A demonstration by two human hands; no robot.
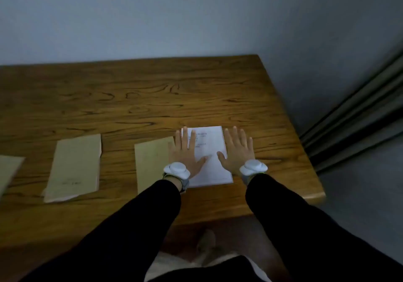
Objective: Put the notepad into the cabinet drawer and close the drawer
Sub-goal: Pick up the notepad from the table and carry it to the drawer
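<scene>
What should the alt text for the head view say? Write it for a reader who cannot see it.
Two open hands, left hand and right hand, lie flat on a white notepad near the right end of a wooden table. Three brown envelopes lie to the left, the nearest brown envelope partly under the left hand. No drawer shows.

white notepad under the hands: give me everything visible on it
The white notepad is a rectangular pad of white paper, lying flat on the wooden table near its right front corner. Faint printed or written lines show on the upper part of the top sheet, too blurred to read. The left hand rests flat, fingers spread, on its left edge; the right hand lies flat along its right edge. A brown envelope lies beside it on the left; whether they touch is hidden.
</scene>
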